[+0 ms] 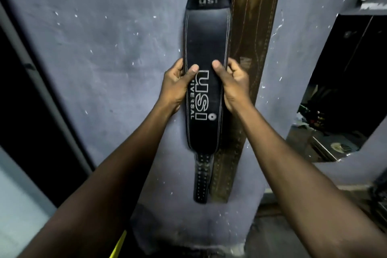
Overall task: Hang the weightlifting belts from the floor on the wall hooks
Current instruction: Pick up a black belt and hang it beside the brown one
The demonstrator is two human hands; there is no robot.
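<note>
Scuffed grey wall (104, 48), mirror (343, 90) at right

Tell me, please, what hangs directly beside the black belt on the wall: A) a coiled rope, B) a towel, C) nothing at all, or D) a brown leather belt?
D: a brown leather belt hangs vertically on the wall, right beside the black belt that the left hand and right hand grip by its edges.

Two weightlifting belts are seen hanging against the wall (104, 48): one black belt (204, 48) printed with white lettering, and one brown belt (254, 27) just beside it. Two hands are counted, the left hand (178, 86) and the right hand (232, 84). One mirror (339, 90) is mounted at the right.
</note>
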